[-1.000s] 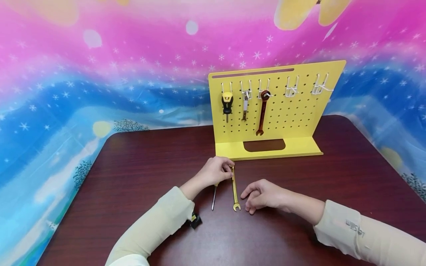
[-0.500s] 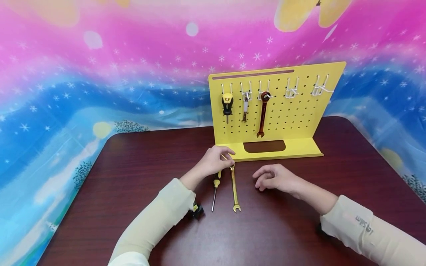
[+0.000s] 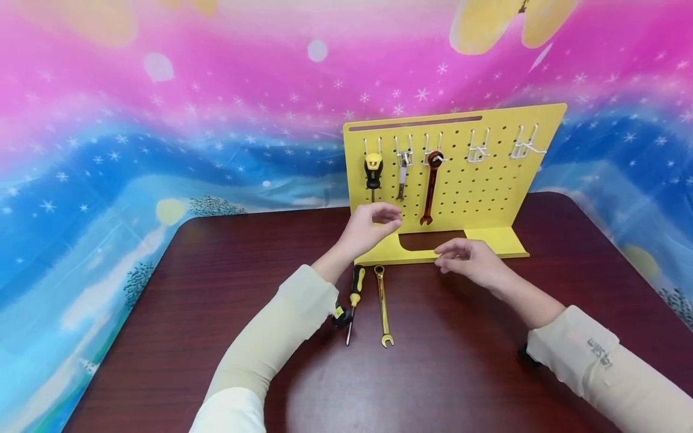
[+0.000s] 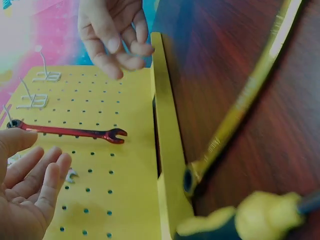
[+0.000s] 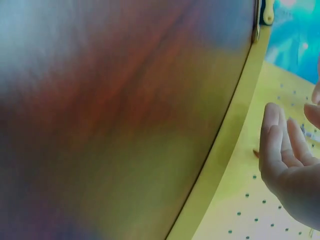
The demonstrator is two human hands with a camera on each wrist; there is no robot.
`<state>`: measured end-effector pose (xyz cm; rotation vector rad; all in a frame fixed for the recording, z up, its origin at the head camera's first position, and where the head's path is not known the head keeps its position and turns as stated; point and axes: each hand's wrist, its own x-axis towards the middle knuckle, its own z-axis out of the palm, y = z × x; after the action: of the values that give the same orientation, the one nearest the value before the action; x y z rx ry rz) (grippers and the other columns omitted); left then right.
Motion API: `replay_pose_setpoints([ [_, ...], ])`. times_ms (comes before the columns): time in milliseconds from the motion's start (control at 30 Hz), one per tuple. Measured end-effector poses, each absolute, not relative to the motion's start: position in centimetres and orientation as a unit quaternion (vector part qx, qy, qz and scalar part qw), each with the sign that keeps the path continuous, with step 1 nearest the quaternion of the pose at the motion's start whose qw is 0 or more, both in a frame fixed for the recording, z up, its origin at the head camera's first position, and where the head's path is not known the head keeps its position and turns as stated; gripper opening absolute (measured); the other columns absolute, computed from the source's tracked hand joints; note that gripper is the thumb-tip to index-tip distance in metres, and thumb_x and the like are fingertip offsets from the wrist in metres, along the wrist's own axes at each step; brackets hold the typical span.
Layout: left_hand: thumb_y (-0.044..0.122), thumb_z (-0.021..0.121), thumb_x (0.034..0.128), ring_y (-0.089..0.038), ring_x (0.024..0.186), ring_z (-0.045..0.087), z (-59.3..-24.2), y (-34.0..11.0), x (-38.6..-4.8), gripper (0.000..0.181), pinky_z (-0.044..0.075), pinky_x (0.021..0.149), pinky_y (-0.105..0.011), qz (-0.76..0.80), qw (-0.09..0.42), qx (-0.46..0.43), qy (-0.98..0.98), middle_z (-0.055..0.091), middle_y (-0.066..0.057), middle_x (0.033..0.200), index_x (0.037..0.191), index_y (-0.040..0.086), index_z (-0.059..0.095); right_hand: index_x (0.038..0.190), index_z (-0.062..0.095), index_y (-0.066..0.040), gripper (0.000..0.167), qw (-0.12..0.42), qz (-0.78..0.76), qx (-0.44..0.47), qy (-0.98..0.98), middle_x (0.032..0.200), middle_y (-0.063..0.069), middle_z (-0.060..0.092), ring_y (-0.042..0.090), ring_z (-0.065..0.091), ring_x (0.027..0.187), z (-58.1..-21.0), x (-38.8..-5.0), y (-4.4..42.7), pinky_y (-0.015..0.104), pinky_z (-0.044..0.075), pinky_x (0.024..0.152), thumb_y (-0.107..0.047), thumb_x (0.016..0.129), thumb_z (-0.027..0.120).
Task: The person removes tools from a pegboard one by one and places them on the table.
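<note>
Your left hand [image 3: 370, 228] and right hand [image 3: 472, 262] hover empty, fingers loosely bent, before the pegboard [image 3: 489, 213], where the red wrench [image 3: 431, 187] hangs (gold wrench [image 3: 383, 305] and screwdriver [image 3: 355, 297] lie by the pegboard's front-left corner). Probably reaching; taking the red wrench would need a pinch.

Gold wrench [image 4: 245, 95] cut off in left wrist view, lying screwdriver [image 4: 261, 218] cropped too, tabletop [image 5: 110, 105] blurred in right wrist view

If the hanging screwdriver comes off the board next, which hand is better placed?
Probably the left hand: empty, just below the hanging screwdriver in the head view. The right hand, also empty, is farther off.
</note>
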<state>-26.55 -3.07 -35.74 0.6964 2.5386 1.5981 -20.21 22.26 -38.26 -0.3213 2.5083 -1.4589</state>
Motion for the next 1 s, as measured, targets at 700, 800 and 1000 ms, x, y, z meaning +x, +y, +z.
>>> replay_pose_setpoints([
  [700,0.017,0.064,0.0976,-0.016,0.111,0.067,-33.5,1.9,-28.4,0.032,0.053,0.091,-0.021,0.615,-0.014,0.185,0.766,0.071,-0.006,0.121,0.128,0.008,0.065,0.133,0.056,0.004,0.041,0.003,-0.485,-0.055,0.873,0.125,0.028,0.064,-0.005,0.062,0.081,-39.4,-25.3,22.6,0.027,0.058,0.080,-0.016,0.098,0.063],
  [800,0.017,0.064,0.0975,-0.016,0.109,0.067,-33.6,2.2,-28.7,0.031,0.054,0.091,-0.020,0.614,-0.021,0.180,0.768,0.071,-0.005,0.121,0.128,0.009,0.065,0.136,0.055,0.003,0.043,0.007,-0.492,-0.050,0.869,0.127,0.027,0.063,0.000,0.064,0.085,-39.6,-25.8,22.5,0.027,0.058,0.081,-0.017,0.098,0.062],
  [1000,0.013,0.065,0.0968,-0.016,0.108,0.067,-33.8,2.8,-29.4,0.031,0.054,0.089,-0.018,0.615,-0.025,0.176,0.768,0.071,-0.006,0.120,0.128,0.008,0.064,0.139,0.053,-0.002,0.043,0.019,-0.511,-0.042,0.858,0.132,0.023,0.062,0.007,0.067,0.091,-39.8,-26.6,22.2,0.030,0.057,0.087,-0.017,0.100,0.060],
])
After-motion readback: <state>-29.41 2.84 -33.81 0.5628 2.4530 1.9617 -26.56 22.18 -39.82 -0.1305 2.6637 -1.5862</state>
